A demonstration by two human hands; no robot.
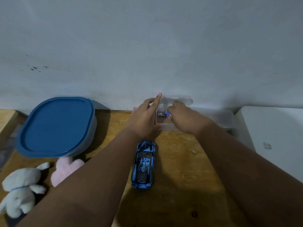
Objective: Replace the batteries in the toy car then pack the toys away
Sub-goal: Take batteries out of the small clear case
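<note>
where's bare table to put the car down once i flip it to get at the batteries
Bare wood lies right of the car, out to the table's right edge, and in front of the car between the forearms. It is crowded on the left with the blue tub and plush toys, and at the back around the clear box.

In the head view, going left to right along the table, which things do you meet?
White plush toy → blue-lidded container → toy car → small clear box, open with a battery inside, where the right hand reaches.
</note>
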